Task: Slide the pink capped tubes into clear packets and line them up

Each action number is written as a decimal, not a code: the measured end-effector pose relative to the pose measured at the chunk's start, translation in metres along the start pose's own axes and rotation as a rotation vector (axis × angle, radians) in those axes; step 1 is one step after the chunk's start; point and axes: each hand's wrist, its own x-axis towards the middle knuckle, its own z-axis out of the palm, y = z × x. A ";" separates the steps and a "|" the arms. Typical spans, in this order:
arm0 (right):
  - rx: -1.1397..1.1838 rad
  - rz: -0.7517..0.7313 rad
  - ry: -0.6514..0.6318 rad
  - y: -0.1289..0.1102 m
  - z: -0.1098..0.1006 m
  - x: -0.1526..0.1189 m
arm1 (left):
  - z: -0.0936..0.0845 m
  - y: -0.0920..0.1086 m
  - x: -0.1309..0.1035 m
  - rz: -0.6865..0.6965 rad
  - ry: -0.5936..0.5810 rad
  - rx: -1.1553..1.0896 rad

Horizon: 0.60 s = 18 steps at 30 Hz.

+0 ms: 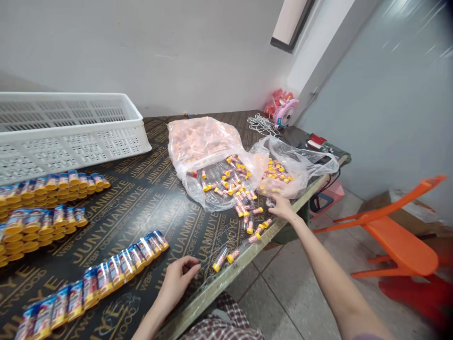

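Note:
My left hand rests at the table's near edge, thumb and forefinger curled towards each other; what they hold, if anything, is too small to make out. Beside its fingertips lie small clear tubes with yellow caps and pink contents. My right hand reaches to the near edge of a clear plastic bag, its fingers closed on what looks like the film. Yellow-capped tubes fill part of this bag. More loose tubes spill from the mouth of a larger plastic bag to its left.
Blue-labelled, yellow-based packs stand in a row and in stacked rows on the left. Behind them is a white perforated crate. A pink fan and white cable sit at the back. An orange chair stands right.

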 end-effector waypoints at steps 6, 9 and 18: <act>0.270 -0.324 -0.092 -0.109 0.032 -0.055 | 0.033 0.043 0.003 -0.131 -0.090 -0.673; 0.493 -0.421 -0.140 -0.160 0.058 -0.086 | 0.050 0.052 0.010 -0.067 -0.144 -0.924; 0.647 -0.505 -0.176 -0.182 0.082 -0.105 | 0.034 0.056 0.014 -0.226 -0.112 -0.970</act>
